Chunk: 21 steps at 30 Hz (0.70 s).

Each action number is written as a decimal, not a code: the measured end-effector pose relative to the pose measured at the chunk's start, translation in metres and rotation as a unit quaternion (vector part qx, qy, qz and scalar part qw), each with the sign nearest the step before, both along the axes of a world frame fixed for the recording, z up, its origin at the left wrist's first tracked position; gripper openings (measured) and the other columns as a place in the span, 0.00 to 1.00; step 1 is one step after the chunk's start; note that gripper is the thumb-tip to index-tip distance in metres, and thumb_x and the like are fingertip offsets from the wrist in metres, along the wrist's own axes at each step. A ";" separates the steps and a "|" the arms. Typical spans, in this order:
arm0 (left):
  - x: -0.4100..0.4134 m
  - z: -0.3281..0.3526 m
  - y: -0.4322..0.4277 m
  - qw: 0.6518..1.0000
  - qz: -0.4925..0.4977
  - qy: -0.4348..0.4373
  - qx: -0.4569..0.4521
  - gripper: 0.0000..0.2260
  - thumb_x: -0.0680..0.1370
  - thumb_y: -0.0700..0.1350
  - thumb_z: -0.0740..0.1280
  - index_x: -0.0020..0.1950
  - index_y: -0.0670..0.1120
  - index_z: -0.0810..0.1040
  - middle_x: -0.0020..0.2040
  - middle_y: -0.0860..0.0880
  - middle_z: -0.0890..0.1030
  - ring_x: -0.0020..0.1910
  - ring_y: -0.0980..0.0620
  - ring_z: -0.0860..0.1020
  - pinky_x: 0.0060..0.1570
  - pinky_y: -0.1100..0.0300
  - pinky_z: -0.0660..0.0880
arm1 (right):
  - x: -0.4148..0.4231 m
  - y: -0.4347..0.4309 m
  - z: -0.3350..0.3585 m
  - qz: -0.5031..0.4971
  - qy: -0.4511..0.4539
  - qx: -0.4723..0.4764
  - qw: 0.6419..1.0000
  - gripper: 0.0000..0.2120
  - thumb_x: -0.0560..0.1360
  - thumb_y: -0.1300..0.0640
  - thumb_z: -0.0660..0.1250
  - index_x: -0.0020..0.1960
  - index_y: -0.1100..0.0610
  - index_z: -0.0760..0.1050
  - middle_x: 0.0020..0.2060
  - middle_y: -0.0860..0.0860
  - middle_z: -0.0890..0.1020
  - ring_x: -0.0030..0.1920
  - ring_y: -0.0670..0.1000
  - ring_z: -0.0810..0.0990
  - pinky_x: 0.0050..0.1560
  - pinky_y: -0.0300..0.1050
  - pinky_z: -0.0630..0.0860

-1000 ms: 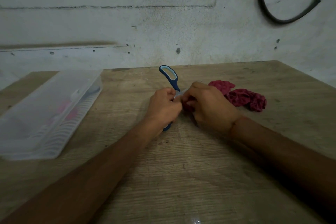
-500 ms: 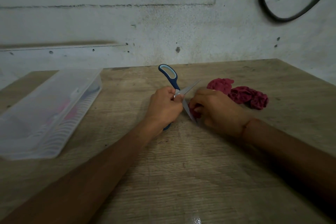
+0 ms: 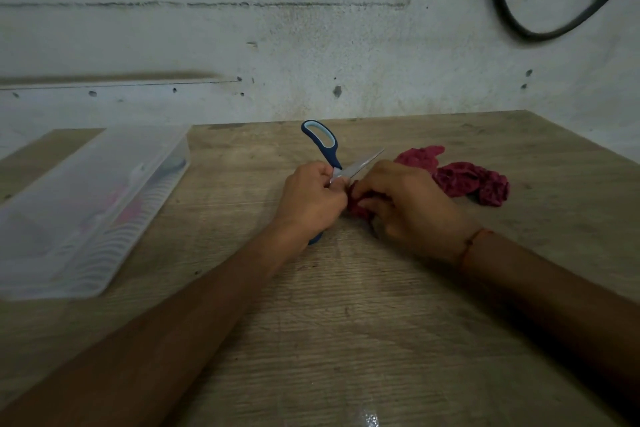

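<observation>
My left hand [image 3: 311, 199] grips blue-handled scissors [image 3: 323, 146] at the middle of the wooden table [image 3: 346, 322]. One handle loop sticks up behind my fingers and one silver blade points up and to the right. My right hand [image 3: 412, 208] pinches a bunched piece of dark red cloth [image 3: 356, 204] right beside the blades. More of the same red cloth [image 3: 467, 178] lies crumpled on the table behind my right hand. The second blade is hidden by my hands.
A clear plastic box [image 3: 86, 204] with pink and dark items inside lies at the table's left side. A stained concrete wall [image 3: 311, 45] rises behind the table, with a black cable [image 3: 519, 28] looped on it at the upper right.
The scissor blades have opened, and one blade now shows pointing up-right. My right hand shifted slightly right, then came back against the blades with the red cloth.
</observation>
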State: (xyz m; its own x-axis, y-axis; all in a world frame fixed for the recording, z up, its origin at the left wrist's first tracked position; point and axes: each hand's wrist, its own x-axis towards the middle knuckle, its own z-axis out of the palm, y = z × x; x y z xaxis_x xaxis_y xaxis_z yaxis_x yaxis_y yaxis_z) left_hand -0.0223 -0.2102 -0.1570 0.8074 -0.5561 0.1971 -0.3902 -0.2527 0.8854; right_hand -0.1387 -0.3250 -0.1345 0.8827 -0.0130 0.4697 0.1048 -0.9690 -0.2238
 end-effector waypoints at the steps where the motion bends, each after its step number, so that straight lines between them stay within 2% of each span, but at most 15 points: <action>1: 0.000 0.000 0.000 1.000 -0.002 0.000 0.003 0.07 0.80 0.45 0.66 0.49 0.44 0.82 0.42 0.46 0.85 0.35 0.53 0.79 0.33 0.57 0.72 | 0.001 0.001 -0.001 0.007 0.011 -0.014 1.000 0.08 0.74 0.64 0.67 0.51 0.56 0.82 0.46 0.50 0.79 0.45 0.45 0.75 0.48 0.39 0.74; 3: -0.001 0.001 0.000 1.000 -0.003 0.001 0.008 0.08 0.80 0.45 0.66 0.47 0.44 0.83 0.41 0.44 0.85 0.34 0.52 0.78 0.34 0.55 0.75 | -0.004 0.000 -0.003 0.018 0.029 -0.034 0.999 0.09 0.74 0.64 0.67 0.51 0.56 0.82 0.44 0.51 0.78 0.44 0.45 0.73 0.46 0.43 0.75; 7: 0.000 0.001 0.001 1.000 -0.002 0.003 0.009 0.08 0.81 0.45 0.66 0.48 0.45 0.83 0.41 0.44 0.85 0.34 0.52 0.77 0.37 0.52 0.77 | -0.020 -0.001 -0.003 0.041 0.079 -0.032 0.996 0.08 0.73 0.63 0.69 0.50 0.54 0.83 0.46 0.50 0.78 0.47 0.48 0.77 0.47 0.47 0.78; 12: 0.001 0.002 0.001 0.999 -0.006 0.032 0.004 0.06 0.80 0.46 0.66 0.51 0.46 0.82 0.43 0.46 0.86 0.34 0.53 0.79 0.28 0.60 0.73 | -0.015 0.003 -0.004 0.001 0.059 -0.023 0.998 0.08 0.74 0.63 0.68 0.49 0.52 0.80 0.46 0.47 0.77 0.47 0.47 0.76 0.46 0.39 0.74; 17: -0.002 0.005 0.003 0.998 -0.006 0.060 -0.007 0.06 0.79 0.45 0.69 0.52 0.44 0.81 0.44 0.45 0.84 0.35 0.53 0.78 0.22 0.66 0.70 | -0.020 0.002 -0.002 0.020 0.083 -0.023 0.996 0.08 0.72 0.65 0.68 0.48 0.53 0.79 0.46 0.47 0.76 0.47 0.46 0.75 0.47 0.42 0.76; 21: -0.002 0.006 0.004 0.998 -0.006 0.063 -0.006 0.05 0.79 0.44 0.69 0.50 0.43 0.80 0.42 0.44 0.84 0.34 0.51 0.78 0.24 0.62 0.71 | -0.025 0.001 0.004 0.041 0.104 -0.043 0.993 0.07 0.73 0.62 0.69 0.49 0.53 0.80 0.48 0.47 0.77 0.49 0.46 0.75 0.50 0.45 0.76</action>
